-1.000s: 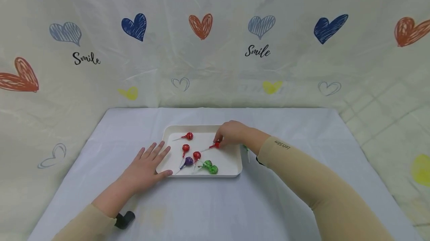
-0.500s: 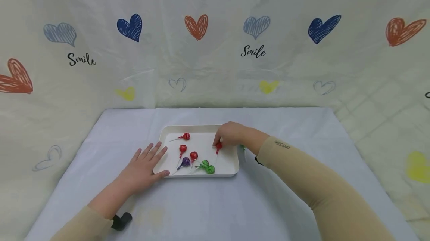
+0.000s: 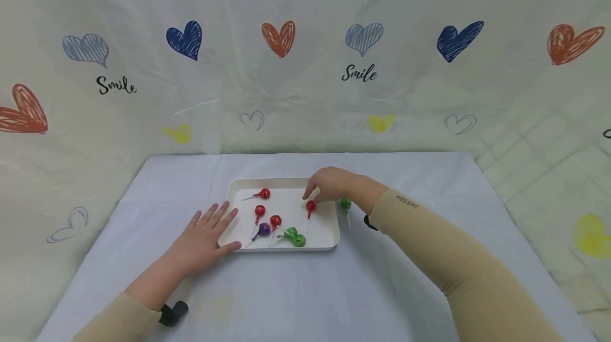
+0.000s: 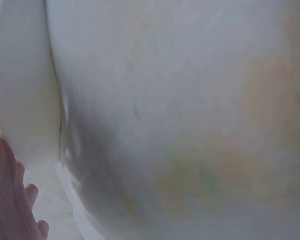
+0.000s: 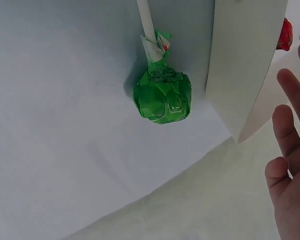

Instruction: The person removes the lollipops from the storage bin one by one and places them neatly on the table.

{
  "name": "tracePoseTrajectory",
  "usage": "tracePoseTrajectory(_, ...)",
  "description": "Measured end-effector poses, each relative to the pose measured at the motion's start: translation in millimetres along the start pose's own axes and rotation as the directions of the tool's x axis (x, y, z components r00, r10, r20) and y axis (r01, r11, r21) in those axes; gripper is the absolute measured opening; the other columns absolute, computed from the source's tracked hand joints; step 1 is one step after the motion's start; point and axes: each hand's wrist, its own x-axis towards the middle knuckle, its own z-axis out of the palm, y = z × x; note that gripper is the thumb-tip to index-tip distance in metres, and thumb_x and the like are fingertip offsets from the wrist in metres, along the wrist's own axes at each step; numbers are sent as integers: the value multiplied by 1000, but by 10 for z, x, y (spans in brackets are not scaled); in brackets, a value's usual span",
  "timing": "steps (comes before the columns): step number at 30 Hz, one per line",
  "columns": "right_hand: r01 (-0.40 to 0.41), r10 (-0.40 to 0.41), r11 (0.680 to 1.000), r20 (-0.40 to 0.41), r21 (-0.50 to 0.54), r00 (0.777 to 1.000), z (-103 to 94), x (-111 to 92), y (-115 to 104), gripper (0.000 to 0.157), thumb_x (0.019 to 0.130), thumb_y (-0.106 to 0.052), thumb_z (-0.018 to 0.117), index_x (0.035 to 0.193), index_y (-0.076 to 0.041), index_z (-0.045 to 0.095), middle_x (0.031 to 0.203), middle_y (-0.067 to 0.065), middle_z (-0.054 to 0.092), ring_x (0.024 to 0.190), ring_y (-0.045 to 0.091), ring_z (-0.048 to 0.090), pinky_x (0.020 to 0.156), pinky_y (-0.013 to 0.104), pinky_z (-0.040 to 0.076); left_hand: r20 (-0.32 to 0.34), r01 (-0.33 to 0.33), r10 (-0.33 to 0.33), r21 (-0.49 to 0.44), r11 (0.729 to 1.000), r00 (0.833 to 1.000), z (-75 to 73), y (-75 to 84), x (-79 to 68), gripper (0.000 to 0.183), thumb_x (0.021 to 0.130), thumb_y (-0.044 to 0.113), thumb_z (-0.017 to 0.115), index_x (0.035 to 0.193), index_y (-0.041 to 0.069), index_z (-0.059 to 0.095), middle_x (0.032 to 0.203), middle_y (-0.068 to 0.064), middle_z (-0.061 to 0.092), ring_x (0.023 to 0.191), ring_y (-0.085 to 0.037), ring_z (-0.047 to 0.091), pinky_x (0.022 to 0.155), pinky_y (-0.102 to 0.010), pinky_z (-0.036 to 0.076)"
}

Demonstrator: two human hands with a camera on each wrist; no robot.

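My left hand point(image 3: 200, 244) lies with spread, straight fingers at the left edge of a white tray point(image 3: 291, 199); fingertips and thumb touch its rim. Just above the tray's right part is my right hand point(image 3: 329, 183), fingers loosely bent and apart, holding nothing. Under its fingertips a red-wrapped lollipop point(image 3: 311, 206) lies in the tray, stick toward the front. In the right wrist view, the hand's fingers point(image 5: 289, 132) are parted beside the tray's wall. More red lollipops point(image 3: 264, 193), a purple lollipop point(image 3: 264, 229) and two green lollipops point(image 3: 299, 240) lie in the tray's left and front parts.
Outside the tray, close to its right wall, a single green lollipop point(image 5: 162, 97) lies on the white-covered table point(image 3: 286, 294). A pale cloth backdrop point(image 3: 315, 93) with printed hearts hangs behind the table. Black straps with a camera point(image 3: 173, 313) show at the wrists.
The red lollipop in my right hand was turned so its stick points to the front, then let go. That hand has lifted slightly with fingers parting. The left hand stays at the tray.
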Motion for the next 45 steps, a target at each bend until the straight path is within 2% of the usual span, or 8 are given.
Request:
tracePoseTrajectory(8, -70, 68, 995, 33, 65, 997, 42, 34, -40, 27, 90, -29, 75, 117, -29, 75, 107, -13, 69, 107, 14, 58, 100, 37, 47, 4, -2, 2, -5, 1000, 1000, 35, -33, 7, 89, 90, 68, 53, 159, 20, 23, 166, -8, 13, 151, -37, 10, 118, -62, 7)
tracePoseTrajectory(14, -64, 64, 998, 10, -19, 998, 93, 94, -24, 25, 87, -39, 77, 110, -30, 77, 95, -18, 69, 96, 9, 58, 92, 32, 47, 4, 0, 0, -6, 1000, 1000, 35, -36, 8, 90, 90, 70, 51, 159, 21, 23, 166, -8, 13, 151, -37, 11, 118, -62, 8)
tracePoseTrajectory(19, -42, 42, 998, -5, -48, 999, 132, 116, -18, 19, 87, -38, 77, 104, -31, 78, 90, -19, 68, 91, 8, 58, 92, 33, 45, 9, 6, -6, -21, 1000, 1000, 29, -30, 3, 89, 90, 68, 54, 159, 20, 23, 166, -9, 12, 151, -37, 10, 118, -62, 6)
tracePoseTrajectory(31, -44, 44, 999, -1, -20, 999, 162, 124, -30, 19, 90, -28, 74, 109, -29, 78, 96, -16, 71, 97, 10, 59, 97, 34, 46, 14, 7, -7, -29, 1000, 1000, -3, -6, -8, 88, 91, 66, 55, 159, 19, 24, 166, -9, 12, 151, -37, 10, 118, -62, 7)
tracePoseTrajectory(38, -46, 46, 999, -28, 13, 999, 115, 74, -10, 25, 90, -30, 75, 115, -28, 76, 100, -18, 70, 102, 11, 59, 100, 34, 46, 18, 11, -10, -36, 999, 1000, -19, 9, -14, 88, 91, 65, 55, 159, 19, 24, 166, -9, 12, 150, -38, 11, 118, -62, 7)
tracePoseTrajectory(45, -26, 27, 999, -56, 29, 998, 34, 20, 17, 30, 89, -32, 76, 118, -26, 75, 102, -18, 71, 103, 11, 60, 97, 34, 48, 20, 11, -10, -38, 999, 1000, -7, 1, -7, 89, 91, 66, 55, 159, 19, 23, 166, -9, 12, 151, -38, 10, 118, -62, 7)
